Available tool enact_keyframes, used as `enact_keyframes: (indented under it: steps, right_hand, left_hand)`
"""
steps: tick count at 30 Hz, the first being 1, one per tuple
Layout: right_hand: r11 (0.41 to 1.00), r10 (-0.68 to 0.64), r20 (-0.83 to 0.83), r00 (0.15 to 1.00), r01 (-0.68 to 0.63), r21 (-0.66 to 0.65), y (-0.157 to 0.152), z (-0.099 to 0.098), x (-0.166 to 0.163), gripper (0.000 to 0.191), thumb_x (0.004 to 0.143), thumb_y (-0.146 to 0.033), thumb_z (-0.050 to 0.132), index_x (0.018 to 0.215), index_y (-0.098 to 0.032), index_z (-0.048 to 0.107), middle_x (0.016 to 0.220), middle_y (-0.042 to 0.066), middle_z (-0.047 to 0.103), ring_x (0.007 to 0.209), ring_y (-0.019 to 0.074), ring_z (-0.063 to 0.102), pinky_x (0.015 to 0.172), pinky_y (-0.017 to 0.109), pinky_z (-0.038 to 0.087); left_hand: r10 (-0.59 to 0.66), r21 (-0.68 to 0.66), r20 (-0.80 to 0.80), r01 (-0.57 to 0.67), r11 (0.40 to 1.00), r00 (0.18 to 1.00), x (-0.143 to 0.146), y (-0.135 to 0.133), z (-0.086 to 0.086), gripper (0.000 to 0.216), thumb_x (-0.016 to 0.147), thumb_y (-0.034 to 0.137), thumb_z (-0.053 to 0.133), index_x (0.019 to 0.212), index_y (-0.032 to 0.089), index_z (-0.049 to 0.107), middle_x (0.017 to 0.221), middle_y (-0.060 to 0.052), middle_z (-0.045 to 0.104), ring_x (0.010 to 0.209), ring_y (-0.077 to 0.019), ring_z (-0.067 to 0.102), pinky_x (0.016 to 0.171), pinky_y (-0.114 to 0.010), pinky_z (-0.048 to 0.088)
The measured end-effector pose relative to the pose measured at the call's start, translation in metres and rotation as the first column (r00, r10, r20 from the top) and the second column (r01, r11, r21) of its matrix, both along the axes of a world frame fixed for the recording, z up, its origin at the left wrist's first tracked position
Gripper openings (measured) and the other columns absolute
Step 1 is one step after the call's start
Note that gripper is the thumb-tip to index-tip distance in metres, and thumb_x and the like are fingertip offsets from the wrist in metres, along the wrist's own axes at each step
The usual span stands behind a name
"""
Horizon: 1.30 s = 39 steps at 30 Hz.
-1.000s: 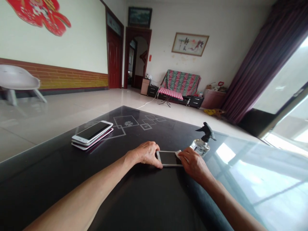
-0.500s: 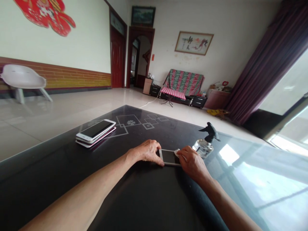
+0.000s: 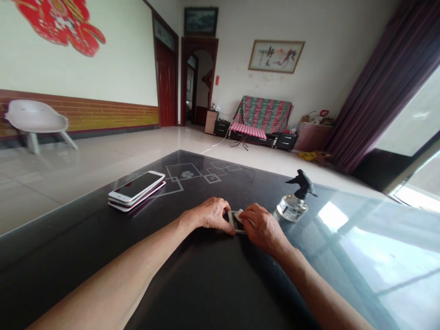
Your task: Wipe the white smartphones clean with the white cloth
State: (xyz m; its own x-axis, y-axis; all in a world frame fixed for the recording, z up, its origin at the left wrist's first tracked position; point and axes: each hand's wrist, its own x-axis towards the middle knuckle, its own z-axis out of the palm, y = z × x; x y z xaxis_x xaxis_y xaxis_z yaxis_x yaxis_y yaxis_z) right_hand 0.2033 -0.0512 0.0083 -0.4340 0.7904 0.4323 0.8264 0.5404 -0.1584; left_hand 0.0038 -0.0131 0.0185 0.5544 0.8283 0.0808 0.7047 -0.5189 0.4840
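Note:
A white-edged smartphone [image 3: 237, 223] lies flat on the dark table, screen up. My left hand [image 3: 215, 214] grips its left end between thumb and fingers. Over its right part is my right hand [image 3: 261, 225], closed on a small white wipe [image 3: 239, 214] pressed to the screen; the hand hides the phone's right end. Just beyond my right hand stands a clear spray bottle [image 3: 292, 207] with a black trigger head. To the left, apart from both hands, a stack of phones [image 3: 137, 189] rests with a white one on top.
The glossy black table [image 3: 85, 243] has a line pattern of squares near its far corner, and window light reflects on its right side. A white chair [image 3: 37, 117] stands on the floor at left. Beyond the table is a small striped folding table [image 3: 248, 130].
My right hand has slid left across the phone with the wipe, covering more of the screen. My left hand keeps its hold on the phone's end. The view has shifted slightly.

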Motion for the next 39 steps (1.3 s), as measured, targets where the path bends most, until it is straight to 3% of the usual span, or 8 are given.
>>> enact_keyframes:
  steps: [3,9,12,17,25,28,35,39]
  right_hand:
    - [0.989,-0.150,0.010,0.989,0.150,-0.001,0.002,0.001,0.017,0.023,0.081,-0.016,0.050,0.082,-0.021,0.072,0.086,0.004,0.063,0.078,0.0145,0.060,0.074,0.023,0.044]
    - [0.894,-0.443,0.074,0.893,0.446,-0.039,0.002,0.003,0.035,0.023,0.081,-0.021,0.050,0.079,-0.022,0.072,0.085,0.004,0.063,0.072,0.0153,0.059,0.061,0.025,0.038]
    - [0.919,-0.393,0.089,0.915,0.394,0.006,0.001,0.002,0.028,0.023,0.083,-0.020,0.048,0.082,-0.021,0.072,0.085,0.005,0.061,0.074,0.0160,0.058,0.064,0.025,0.039]
    - [0.985,-0.170,0.101,0.980,0.167,0.042,-0.002,0.001,0.006,0.024,0.086,-0.018,0.046,0.085,-0.022,0.070,0.088,0.005,0.059,0.080,0.0159,0.055,0.074,0.025,0.040]
    - [0.998,0.069,0.033,0.997,-0.069,-0.002,0.000,-0.002,-0.008,0.023,0.087,-0.018,0.048,0.091,-0.025,0.070,0.091,0.004,0.060,0.080,0.0144,0.056,0.078,0.025,0.043]
    - [1.000,0.009,0.021,1.000,-0.008,-0.014,0.003,-0.001,0.003,0.023,0.085,-0.016,0.049,0.088,-0.023,0.071,0.088,0.004,0.061,0.081,0.0149,0.058,0.077,0.024,0.043]
    - [0.955,-0.294,0.070,0.953,0.295,-0.005,0.011,0.002,0.030,0.025,0.083,-0.018,0.048,0.088,-0.021,0.073,0.088,0.006,0.063,0.077,0.0164,0.061,0.071,0.025,0.043]
    - [0.938,-0.345,0.087,0.935,0.341,0.056,0.010,-0.004,0.028,0.027,0.086,-0.019,0.045,0.087,-0.020,0.071,0.087,0.008,0.061,0.079,0.0179,0.059,0.072,0.027,0.043]
  left_hand:
    - [-0.021,0.013,0.010,0.020,1.000,1.000,-0.001,0.001,-0.001,0.059,0.051,0.061,0.075,0.092,0.019,0.066,0.084,-0.001,0.063,0.073,-0.0180,0.060,0.058,-0.023,0.040]
    - [-0.011,0.011,0.022,0.011,1.000,1.000,-0.002,0.005,-0.006,0.060,0.049,0.062,0.076,0.090,0.021,0.065,0.084,0.001,0.062,0.073,-0.0166,0.059,0.059,-0.022,0.041]
    - [-0.014,0.008,0.018,0.013,1.000,1.000,-0.001,0.004,-0.004,0.059,0.049,0.061,0.076,0.090,0.020,0.065,0.083,0.001,0.062,0.073,-0.0165,0.059,0.059,-0.022,0.041]
    - [0.003,-0.008,0.004,-0.003,1.000,1.000,0.000,0.002,-0.001,0.057,0.050,0.059,0.076,0.091,0.021,0.066,0.084,0.000,0.063,0.074,-0.0176,0.060,0.058,-0.022,0.041]
    - [0.000,0.006,0.011,0.000,1.000,1.000,-0.001,0.004,-0.003,0.062,0.049,0.061,0.076,0.095,0.021,0.065,0.085,0.000,0.064,0.075,-0.0177,0.061,0.060,-0.022,0.041]
    - [-0.003,0.001,0.013,0.003,1.000,1.000,-0.002,0.003,-0.003,0.060,0.049,0.062,0.076,0.092,0.021,0.066,0.084,0.001,0.064,0.074,-0.0173,0.061,0.059,-0.022,0.041]
    - [-0.012,-0.003,0.005,0.012,1.000,1.000,-0.002,0.003,-0.001,0.060,0.049,0.061,0.076,0.092,0.020,0.066,0.084,0.001,0.064,0.073,-0.0165,0.060,0.059,-0.022,0.041]
    - [-0.008,-0.004,0.003,0.008,1.000,1.000,-0.001,0.002,0.000,0.059,0.049,0.059,0.077,0.092,0.020,0.067,0.083,0.001,0.064,0.073,-0.0166,0.060,0.059,-0.022,0.041]
